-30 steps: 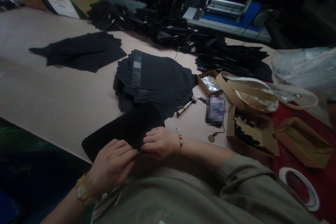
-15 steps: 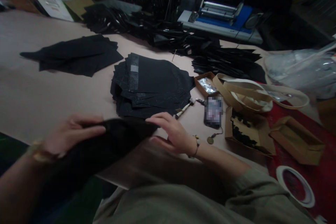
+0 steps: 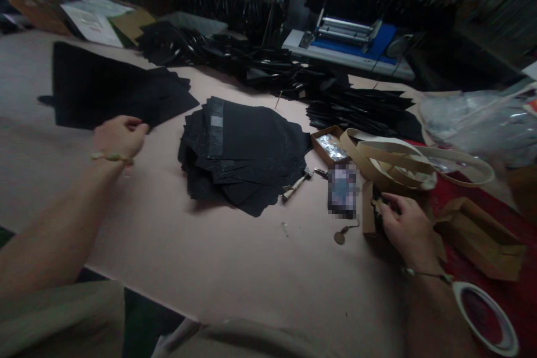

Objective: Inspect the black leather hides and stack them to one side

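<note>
At the left, my left hand [image 3: 119,137] is at the near edge of a black fabric panel [image 3: 90,86], its fingers curled in against that edge. The panel lies over a pile of similar black pieces [image 3: 172,95]. On the right, my right hand [image 3: 406,226] reaches into a shallow cardboard box [image 3: 369,215], thumb and fingertips closed around small black bits [image 3: 378,201]; their exact kind is too small to tell. Between the hands sits a thick stack of black panels [image 3: 255,134], the top one with a grey strip along its left side.
A small hammer [image 3: 297,185], a phone-like item [image 3: 343,190] with a round charm [image 3: 339,238] and a box of shiny parts [image 3: 331,145] lie mid-right. Beige webbing [image 3: 390,165], another cardboard box [image 3: 482,240] and a white tape roll [image 3: 486,319] are further right. Black strips [image 3: 251,61] line the back.
My left hand has carried the black panel from the table's front edge to the left pile. My right hand has let go of the panel and moved right into the cardboard box.
</note>
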Available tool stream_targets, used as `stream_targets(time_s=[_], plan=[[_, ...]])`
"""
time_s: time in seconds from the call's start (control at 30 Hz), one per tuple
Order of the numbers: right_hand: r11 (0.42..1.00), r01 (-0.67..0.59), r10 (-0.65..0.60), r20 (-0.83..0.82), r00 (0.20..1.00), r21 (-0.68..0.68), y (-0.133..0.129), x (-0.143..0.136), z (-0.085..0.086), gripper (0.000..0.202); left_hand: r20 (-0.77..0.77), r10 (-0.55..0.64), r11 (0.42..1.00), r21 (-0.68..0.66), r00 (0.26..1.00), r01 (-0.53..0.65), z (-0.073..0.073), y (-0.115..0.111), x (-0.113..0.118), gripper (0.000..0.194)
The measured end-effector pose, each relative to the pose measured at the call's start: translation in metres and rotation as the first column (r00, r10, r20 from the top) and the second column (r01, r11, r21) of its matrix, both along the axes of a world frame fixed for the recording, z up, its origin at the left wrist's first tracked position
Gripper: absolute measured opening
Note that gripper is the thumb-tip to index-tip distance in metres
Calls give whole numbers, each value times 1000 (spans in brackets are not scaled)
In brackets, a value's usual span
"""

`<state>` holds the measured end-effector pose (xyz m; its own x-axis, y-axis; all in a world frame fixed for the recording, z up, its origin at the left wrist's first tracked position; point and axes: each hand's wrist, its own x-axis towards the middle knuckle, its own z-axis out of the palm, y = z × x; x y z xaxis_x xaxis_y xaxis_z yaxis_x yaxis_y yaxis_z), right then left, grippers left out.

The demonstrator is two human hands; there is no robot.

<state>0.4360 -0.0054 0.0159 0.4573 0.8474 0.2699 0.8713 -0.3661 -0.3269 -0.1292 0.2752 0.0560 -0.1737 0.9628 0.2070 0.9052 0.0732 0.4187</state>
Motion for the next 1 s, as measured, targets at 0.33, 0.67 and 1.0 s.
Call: stream_targets(time_s=[0.33, 0.67, 1.0], plan=[[961, 11, -23, -39, 999, -275, -7, 41, -37, 41, -111, -184, 983, -21, 977, 183, -18, 4, 152, 49], [971, 46, -45, 11, 999, -234, -11, 32, -34, 39, 106, -49, 995, -80, 993, 58, -39, 44, 140, 58], [977, 38, -35, 19, 999, -209, -11, 34, -36, 34, 229, -101, 995, 48, 968, 93, -29, 39, 142, 59]])
